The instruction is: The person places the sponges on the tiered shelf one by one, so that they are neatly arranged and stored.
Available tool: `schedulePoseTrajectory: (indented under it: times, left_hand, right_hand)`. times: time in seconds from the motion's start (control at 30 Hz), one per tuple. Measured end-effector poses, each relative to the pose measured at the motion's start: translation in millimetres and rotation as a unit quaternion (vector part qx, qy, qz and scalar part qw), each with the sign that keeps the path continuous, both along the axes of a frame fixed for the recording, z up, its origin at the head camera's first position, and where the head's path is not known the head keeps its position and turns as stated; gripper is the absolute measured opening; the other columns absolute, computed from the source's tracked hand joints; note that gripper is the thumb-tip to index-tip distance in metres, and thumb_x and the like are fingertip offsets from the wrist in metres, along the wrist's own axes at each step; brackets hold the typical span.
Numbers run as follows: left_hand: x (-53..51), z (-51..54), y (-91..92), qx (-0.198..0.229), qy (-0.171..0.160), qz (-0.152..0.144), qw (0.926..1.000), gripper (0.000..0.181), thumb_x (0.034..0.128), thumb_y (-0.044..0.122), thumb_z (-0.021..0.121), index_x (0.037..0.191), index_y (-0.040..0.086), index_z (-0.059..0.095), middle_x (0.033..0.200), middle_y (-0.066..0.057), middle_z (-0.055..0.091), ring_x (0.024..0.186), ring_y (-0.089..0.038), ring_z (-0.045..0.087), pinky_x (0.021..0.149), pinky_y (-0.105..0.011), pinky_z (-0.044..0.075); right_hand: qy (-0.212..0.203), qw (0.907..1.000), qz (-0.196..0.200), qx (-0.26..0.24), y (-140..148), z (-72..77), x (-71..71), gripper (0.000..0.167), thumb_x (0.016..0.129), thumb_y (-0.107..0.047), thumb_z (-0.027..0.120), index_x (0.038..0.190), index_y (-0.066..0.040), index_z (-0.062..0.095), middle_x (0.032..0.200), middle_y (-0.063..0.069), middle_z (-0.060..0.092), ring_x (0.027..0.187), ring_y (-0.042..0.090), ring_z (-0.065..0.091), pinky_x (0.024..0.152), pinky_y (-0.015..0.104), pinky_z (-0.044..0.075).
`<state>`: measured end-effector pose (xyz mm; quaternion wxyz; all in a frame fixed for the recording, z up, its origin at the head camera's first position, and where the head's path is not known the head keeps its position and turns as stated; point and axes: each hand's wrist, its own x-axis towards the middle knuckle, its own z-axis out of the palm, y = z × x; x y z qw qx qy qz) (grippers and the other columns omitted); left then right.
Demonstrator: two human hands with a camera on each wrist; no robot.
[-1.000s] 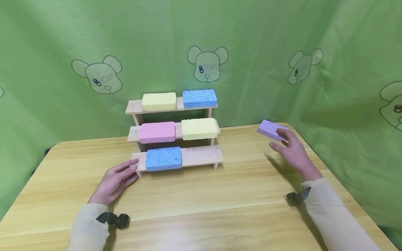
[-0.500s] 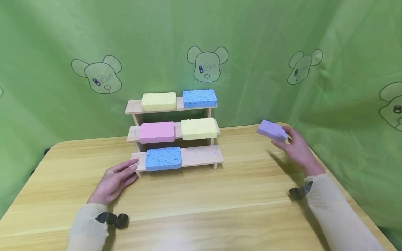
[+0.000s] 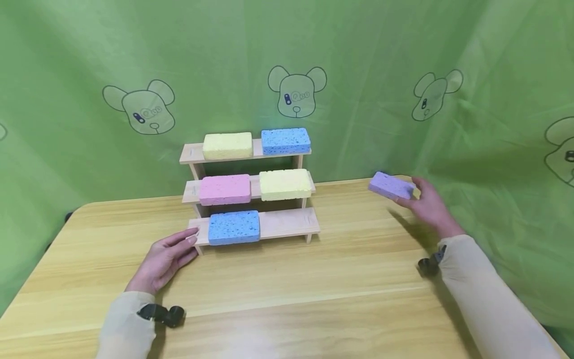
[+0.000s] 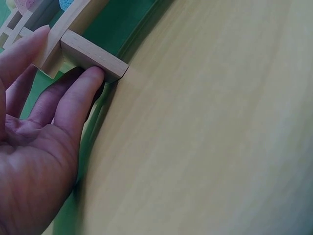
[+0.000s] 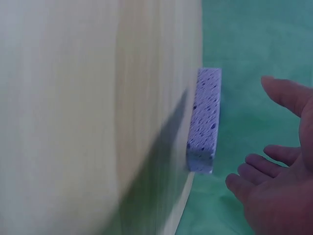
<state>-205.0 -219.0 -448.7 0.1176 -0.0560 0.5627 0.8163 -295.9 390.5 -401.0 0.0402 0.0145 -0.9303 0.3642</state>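
A purple sponge [image 3: 390, 185] lies near the table's far right corner. My right hand [image 3: 432, 209] is at its right end, thumb and fingers spread. In the right wrist view a gap separates this hand [image 5: 279, 181] from the sponge [image 5: 204, 120]. My left hand [image 3: 163, 262] holds the left end of the bottom step of a three-step wooden rack [image 3: 289, 223]; its fingertips touch the leg in the left wrist view. On the rack sit a blue sponge [image 3: 234, 227] below, pink [image 3: 225, 189] and yellow [image 3: 285, 184] ones midway, and yellow [image 3: 227, 145] and blue [image 3: 285, 141] ones on top.
The wooden table [image 3: 269, 299] spreads in front of the rack and to both sides. A green curtain [image 3: 358, 75] with printed bear heads hangs close behind the table and along its right side. A small black camera is strapped to each sleeve.
My right hand has shifted right, from over the purple sponge's near corner to its right end. The sponge stays in place. The left hand and the rack have not moved.
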Motion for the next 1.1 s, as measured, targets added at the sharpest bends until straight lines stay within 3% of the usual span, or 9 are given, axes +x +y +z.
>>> schedulePoseTrajectory:
  times: [0.13,0.37,0.5,0.77,0.93,1.1]
  left_hand:
    - [0.2,-0.3,-0.2,0.002,-0.001,0.002,1.0000,0.020,0.0946,0.004,0.065,0.107,0.016,0.076,0.115,0.002,0.066,0.106,-0.016,0.064,0.098,-0.035,0.049]
    - [1.0,0.0,-0.8,0.002,0.002,0.000,1.0000,0.021,0.0947,0.004,0.065,0.108,0.015,0.076,0.115,0.001,0.066,0.106,-0.017,0.064,0.098,-0.035,0.049]
    - [1.3,0.0,-1.3,0.002,0.002,0.001,1.0000,0.021,0.0949,0.004,0.065,0.109,0.015,0.076,0.116,0.001,0.065,0.107,-0.017,0.064,0.098,-0.036,0.049]
    - [1.0,-1.0,-0.9,0.004,-0.001,0.004,1.0000,0.021,0.0946,0.004,0.065,0.108,0.015,0.076,0.115,0.002,0.066,0.106,-0.017,0.064,0.098,-0.036,0.049]
    - [1.3,-0.9,-0.8,0.001,0.000,0.003,1.0000,0.021,0.0947,0.004,0.065,0.109,0.014,0.076,0.116,0.001,0.065,0.107,-0.017,0.064,0.098,-0.036,0.049]
    - [0.6,-0.6,-0.7,-0.009,0.004,-0.002,1.0000,0.021,0.0943,0.006,0.067,0.111,0.015,0.075,0.119,0.001,0.063,0.108,-0.017,0.064,0.098,-0.036,0.049]
  right_hand:
    - [-0.007,0.9998,0.007,0.016,5,-0.7,-6.3,0.095,0.092,-0.027,0.069,0.150,0.013,0.005,0.150,0.041,0.011,0.135,0.059,0.014,0.109,0.071,0.013]
    - [-0.029,0.9990,0.004,0.033,16,-4.3,-17.0,0.096,0.093,-0.031,0.069,0.151,0.011,0.005,0.149,0.043,0.009,0.134,0.060,0.013,0.108,0.073,0.013]
    - [-0.036,0.9983,0.015,0.043,21,-5.4,-23.6,0.096,0.092,-0.028,0.070,0.149,0.015,0.006,0.145,0.045,0.013,0.132,0.062,0.016,0.107,0.073,0.014]
    - [-0.091,0.9947,0.033,0.035,26,-9.3,-34.3,0.100,0.091,-0.026,0.071,0.145,0.020,0.002,0.140,0.047,0.024,0.129,0.059,0.027,0.109,0.068,0.020]
    - [-0.090,0.9949,0.028,0.037,30,-15.8,-41.5,0.095,0.090,-0.022,0.072,0.143,0.024,0.009,0.132,0.046,0.036,0.120,0.056,0.039,0.105,0.067,0.029]
    - [-0.079,0.9941,0.026,0.069,31,-19.0,-43.0,0.085,0.092,-0.022,0.069,0.141,0.025,0.017,0.130,0.046,0.036,0.119,0.057,0.039,0.105,0.068,0.028]
